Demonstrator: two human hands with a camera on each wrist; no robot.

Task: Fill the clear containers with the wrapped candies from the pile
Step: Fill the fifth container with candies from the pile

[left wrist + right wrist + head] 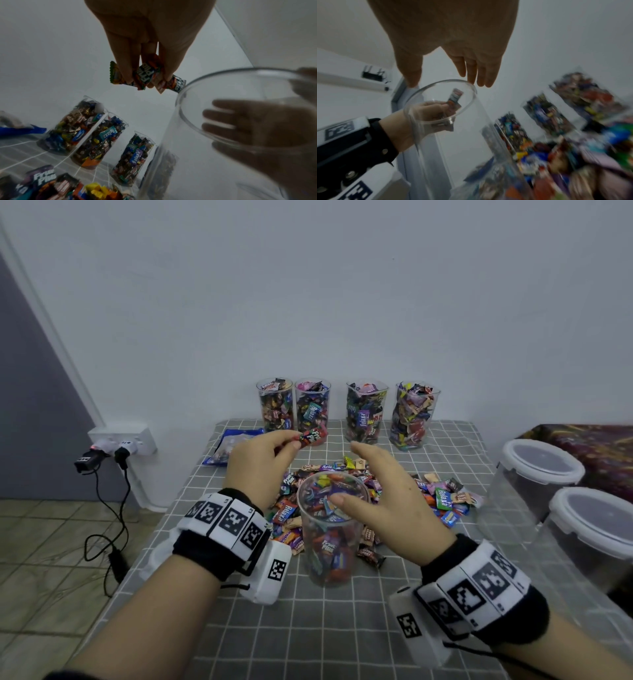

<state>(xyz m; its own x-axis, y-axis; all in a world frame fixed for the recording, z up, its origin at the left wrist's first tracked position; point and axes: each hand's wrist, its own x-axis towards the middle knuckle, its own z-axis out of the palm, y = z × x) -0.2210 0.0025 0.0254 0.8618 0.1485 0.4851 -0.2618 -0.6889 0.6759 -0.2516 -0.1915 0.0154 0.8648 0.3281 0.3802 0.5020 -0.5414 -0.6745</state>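
A tall clear container (pixel 330 529), partly filled with wrapped candies, stands at the middle of the checked table. Behind and beside it lies the candy pile (pixel 442 498). My left hand (pixel 293 440) hovers above and left of the container's mouth and pinches several wrapped candies (pixel 144 75). My right hand (pixel 346 473) is spread with straight fingers at the container's right rim (pixel 440 82), its thumb over the mouth; whether it touches the rim I cannot tell. It holds nothing. Several filled containers (pixel 311 409) stand in a row by the wall.
Two round lidded tubs (pixel 541 460) (pixel 596 518) stand at the table's right side. A blue bag (pixel 226 446) lies at the back left. A wall socket with plugs and cables (pixel 120 440) sits left of the table, above the tiled floor.
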